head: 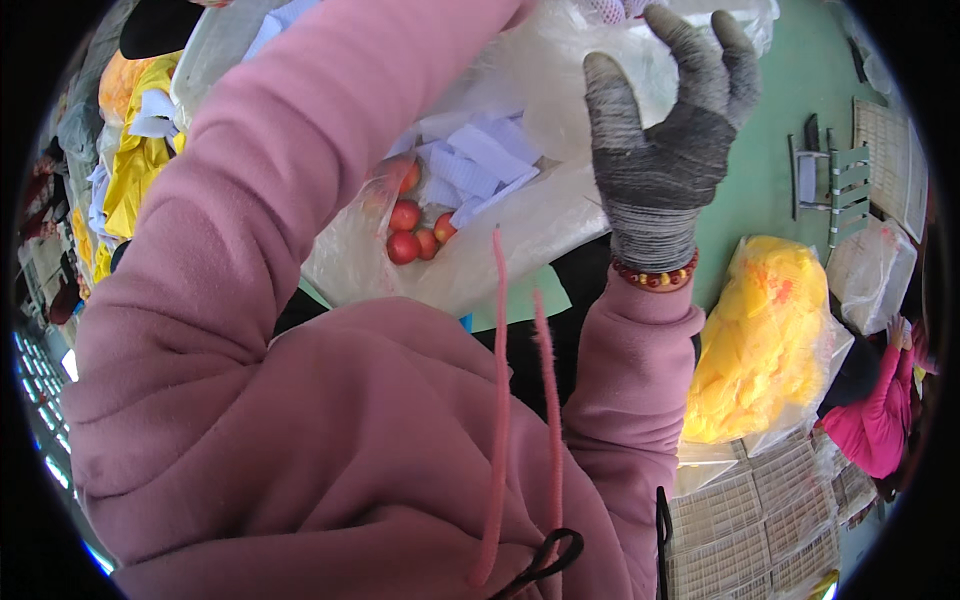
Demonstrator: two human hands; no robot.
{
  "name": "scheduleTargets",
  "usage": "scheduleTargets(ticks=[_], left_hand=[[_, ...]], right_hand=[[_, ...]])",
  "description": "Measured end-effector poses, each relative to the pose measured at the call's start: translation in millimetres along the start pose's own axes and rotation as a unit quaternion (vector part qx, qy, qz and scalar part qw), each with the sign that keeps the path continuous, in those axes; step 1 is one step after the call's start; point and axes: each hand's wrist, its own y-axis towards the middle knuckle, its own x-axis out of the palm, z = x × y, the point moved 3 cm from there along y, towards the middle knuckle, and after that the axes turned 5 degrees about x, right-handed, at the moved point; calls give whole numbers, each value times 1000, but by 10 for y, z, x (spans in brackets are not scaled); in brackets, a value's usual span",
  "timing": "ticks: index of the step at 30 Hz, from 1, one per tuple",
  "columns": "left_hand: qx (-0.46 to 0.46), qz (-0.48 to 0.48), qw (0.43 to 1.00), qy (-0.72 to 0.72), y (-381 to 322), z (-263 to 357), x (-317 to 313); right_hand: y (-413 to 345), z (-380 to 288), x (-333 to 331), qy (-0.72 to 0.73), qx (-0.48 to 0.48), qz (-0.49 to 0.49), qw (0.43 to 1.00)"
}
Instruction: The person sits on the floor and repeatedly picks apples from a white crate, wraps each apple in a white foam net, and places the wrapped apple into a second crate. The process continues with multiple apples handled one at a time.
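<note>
My right hand (660, 142) wears a grey and black knit glove, with a red bead bracelet at the wrist. Its thumb and fingers are spread over the right side of a clear plastic liner (555, 206), with nothing visible in them. My left hand is out of view beyond the top edge; its pink sleeve crosses the upper left. Between the arms, several red apple-like fruits (403, 247) lie in the liner beside loose pale lavender ribbed packing strips (472, 169). Pink and white foam netting (607, 9) shows at the top, near my right fingertips.
A white plastic crate (184, 79) stands upper left, near yellow plastic sheeting (142, 165). On the right are a clear bag of yellow material (765, 345), a small folding chair (849, 187) and stacked plastic crates (727, 517). A person in bright pink (870, 420) is at the far right.
</note>
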Motion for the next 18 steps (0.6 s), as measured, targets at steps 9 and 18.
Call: scheduleTargets(ticks=[9, 18], left_hand=[[-126, -86, 953, -261, -1269, 544, -819], [-42, -254, 960, 112, -2603, 1005, -549]], right_hand=[[-9, 90, -61, 76, 9, 50, 996], [-65, -160, -58, 115, 38, 11, 993]])
